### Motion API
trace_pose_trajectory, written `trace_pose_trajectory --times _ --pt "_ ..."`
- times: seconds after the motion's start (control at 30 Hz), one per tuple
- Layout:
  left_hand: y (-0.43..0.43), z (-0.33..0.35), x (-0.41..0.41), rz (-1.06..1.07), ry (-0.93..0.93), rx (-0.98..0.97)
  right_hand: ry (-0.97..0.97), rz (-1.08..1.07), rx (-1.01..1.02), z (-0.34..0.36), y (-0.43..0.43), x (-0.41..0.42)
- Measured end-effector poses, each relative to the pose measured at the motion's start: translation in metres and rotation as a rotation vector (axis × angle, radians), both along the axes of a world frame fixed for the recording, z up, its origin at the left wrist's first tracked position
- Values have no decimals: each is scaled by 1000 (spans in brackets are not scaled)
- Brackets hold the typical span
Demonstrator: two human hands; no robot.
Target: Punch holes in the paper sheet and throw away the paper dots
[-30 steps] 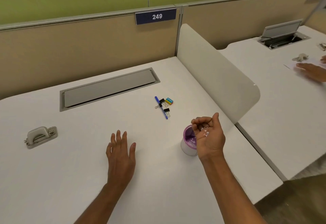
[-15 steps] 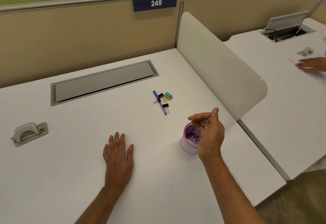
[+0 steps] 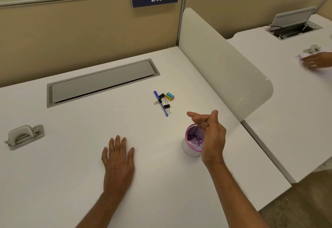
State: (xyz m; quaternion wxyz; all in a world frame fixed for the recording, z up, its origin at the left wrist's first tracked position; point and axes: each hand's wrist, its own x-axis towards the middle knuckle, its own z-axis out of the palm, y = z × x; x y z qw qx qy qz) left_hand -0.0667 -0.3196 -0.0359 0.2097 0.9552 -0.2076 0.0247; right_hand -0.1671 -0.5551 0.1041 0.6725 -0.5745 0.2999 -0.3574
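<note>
A small cup with a purple rim and purple inside stands on the white desk. White paper dots lie on its bottom. My right hand is tipped on edge right over the cup's right rim, its fingers loosely curled, with nothing visible in it. My left hand lies flat on the desk, palm down, left of the cup. A grey hole punch sits at the far left of the desk, away from both hands. No paper sheet shows on my desk.
A blue pen, black binder clips and a small coloured eraser lie beyond the cup. A grey cable hatch is set in the desk. A white divider rises on the right; another person's hand works on the adjoining desk.
My right hand, cupped palm-up with paper dots a second ago, has tipped sideways over the cup; more dots lie in the cup. The left hand has stayed flat.
</note>
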Motion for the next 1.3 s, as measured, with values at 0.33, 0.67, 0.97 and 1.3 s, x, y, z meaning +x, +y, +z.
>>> trace_pose_trajectory --times 0.33,0.67,0.97,1.3 --pt "0 0 2 2 8 20 30 67 -90 -7 1 -7" --pt "-1 1 0 4 -2 32 30 49 -31 -5 -2 -10" --pt "-1 0 0 2 -3 44 -23 33 58 -4 1 -10" --pt "-1 1 0 1 -9 67 91 14 -70 -6 7 -6"
